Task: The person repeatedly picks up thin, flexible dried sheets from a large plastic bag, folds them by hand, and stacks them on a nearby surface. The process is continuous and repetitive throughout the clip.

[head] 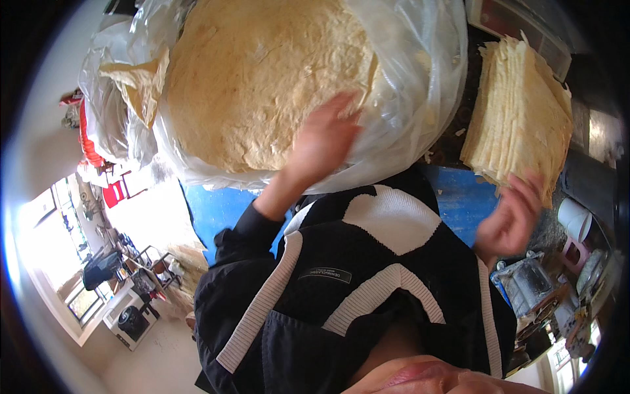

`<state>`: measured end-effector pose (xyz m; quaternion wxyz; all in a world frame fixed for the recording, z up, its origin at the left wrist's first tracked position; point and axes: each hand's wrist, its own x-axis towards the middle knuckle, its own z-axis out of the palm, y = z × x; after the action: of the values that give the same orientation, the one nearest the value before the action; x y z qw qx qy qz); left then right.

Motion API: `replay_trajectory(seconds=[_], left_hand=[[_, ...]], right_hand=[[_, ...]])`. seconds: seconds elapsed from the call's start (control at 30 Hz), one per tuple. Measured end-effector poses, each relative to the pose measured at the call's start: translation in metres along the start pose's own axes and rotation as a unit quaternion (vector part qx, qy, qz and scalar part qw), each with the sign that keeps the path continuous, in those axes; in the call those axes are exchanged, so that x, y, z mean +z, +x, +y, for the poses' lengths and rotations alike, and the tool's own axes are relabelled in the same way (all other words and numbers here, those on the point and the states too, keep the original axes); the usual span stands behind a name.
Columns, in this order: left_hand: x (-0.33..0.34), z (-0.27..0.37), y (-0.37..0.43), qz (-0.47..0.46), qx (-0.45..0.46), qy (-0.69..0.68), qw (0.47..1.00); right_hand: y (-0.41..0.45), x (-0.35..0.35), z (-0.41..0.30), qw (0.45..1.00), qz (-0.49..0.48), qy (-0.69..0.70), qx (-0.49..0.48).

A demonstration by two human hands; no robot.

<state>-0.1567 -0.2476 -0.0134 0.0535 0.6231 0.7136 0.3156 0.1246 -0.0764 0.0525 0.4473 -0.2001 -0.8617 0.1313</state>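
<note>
A large round pile of thin flatbread sheets (pixel 266 83) lies before me in a clear plastic bag (pixel 423 98), which is folded back around it. My left hand (pixel 325 138), blurred, is over the pile's near right part with its fingers apart, and I see nothing held in it. To the right stands a stack of folded flatbread sheets (pixel 517 108), their layered edges facing left. The fingers of my right hand (pixel 512 212) are bent at the near corner of this stack. Whether they grip it or only touch it is not clear.
A blue surface (pixel 457 197) shows under the bag's near side. A torn flatbread piece (pixel 135 83) rests on plastic at the left. On the right are a white cup (pixel 574 219) and a dusty metal device (pixel 526 283). A white washing machine (pixel 130 315) stands lower left.
</note>
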Motion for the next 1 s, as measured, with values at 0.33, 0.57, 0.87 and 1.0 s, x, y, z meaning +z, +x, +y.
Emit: replay_trajectory(seconds=[0.33, 0.57, 0.87, 1.0], left_hand=[[-0.034, -0.019, -0.125, 0.023, -0.237, 0.155, 0.959], [-0.038, -0.027, -0.126, 0.057, -0.177, 0.129, 0.974], [-0.042, -0.022, -0.112, 0.240, -0.136, 0.236, 0.932], [-0.037, -0.027, -0.108, 0.179, -0.095, 0.173, 0.964]], right_hand=[[0.009, 0.158, -0.066, 0.899, -0.418, 0.114, -0.061], [0.004, 0.191, -0.085, 0.863, -0.480, 0.059, -0.147], [0.029, 0.222, -0.114, 0.911, -0.354, 0.103, -0.184], [0.081, 0.242, -0.098, 0.945, -0.300, 0.116, -0.063]])
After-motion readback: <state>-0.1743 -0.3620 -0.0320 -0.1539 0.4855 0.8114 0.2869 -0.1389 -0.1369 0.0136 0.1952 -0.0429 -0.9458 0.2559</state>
